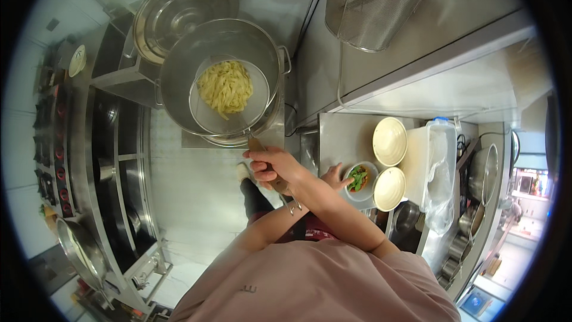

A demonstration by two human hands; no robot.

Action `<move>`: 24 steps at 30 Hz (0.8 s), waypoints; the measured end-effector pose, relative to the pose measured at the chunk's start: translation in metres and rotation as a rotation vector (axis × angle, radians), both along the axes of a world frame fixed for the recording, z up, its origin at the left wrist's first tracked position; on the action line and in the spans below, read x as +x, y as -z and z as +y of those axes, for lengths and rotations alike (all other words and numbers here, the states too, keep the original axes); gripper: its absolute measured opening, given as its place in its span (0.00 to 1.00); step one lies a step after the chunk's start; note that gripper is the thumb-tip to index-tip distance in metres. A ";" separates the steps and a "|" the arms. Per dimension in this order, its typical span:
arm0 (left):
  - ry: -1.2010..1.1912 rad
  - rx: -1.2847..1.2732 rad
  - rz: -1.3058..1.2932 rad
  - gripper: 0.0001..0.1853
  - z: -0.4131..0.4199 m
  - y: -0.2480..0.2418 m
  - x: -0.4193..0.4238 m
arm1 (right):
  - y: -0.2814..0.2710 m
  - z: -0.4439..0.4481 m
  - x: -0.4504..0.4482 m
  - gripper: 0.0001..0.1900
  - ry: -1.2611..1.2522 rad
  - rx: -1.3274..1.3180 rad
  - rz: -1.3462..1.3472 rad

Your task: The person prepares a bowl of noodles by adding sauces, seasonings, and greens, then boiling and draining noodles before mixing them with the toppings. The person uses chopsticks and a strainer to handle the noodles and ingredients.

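Observation:
My arms cross in front of me. The right hand (275, 167) grips the wooden handle (256, 144) of a wire-mesh strainer (260, 118). In that strainer lies a mound of wide pale-yellow noodles (227, 86), held over a large steel stockpot (178, 94). Reaching under the right forearm, my left hand (335, 178) holds the near-left rim of a whitish bowl (370, 191), its thumb over the edge. Green leaves (358, 179) and reddish-brown bits sit in the bowl. Two cream bowls (389, 141) (389, 189) stand right beside it on a steel counter (342, 132).
A round metal lid (187, 6) leans behind the pot. Upper right, a deep mesh basket (371, 13) with a dark handle rests on a steel surface. A plastic bin (440, 156) stands right of the bowls. A stove (60, 143) and steel rack (125, 174) line the left.

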State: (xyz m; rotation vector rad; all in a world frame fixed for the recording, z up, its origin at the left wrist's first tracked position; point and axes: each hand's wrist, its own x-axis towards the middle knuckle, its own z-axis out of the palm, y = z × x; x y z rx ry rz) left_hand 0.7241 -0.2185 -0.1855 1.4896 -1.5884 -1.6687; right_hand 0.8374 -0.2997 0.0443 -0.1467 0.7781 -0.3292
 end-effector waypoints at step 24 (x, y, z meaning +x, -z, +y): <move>-0.571 0.347 0.677 0.34 0.049 -0.066 0.130 | -0.053 -0.002 -0.051 0.17 -0.035 -0.524 -0.006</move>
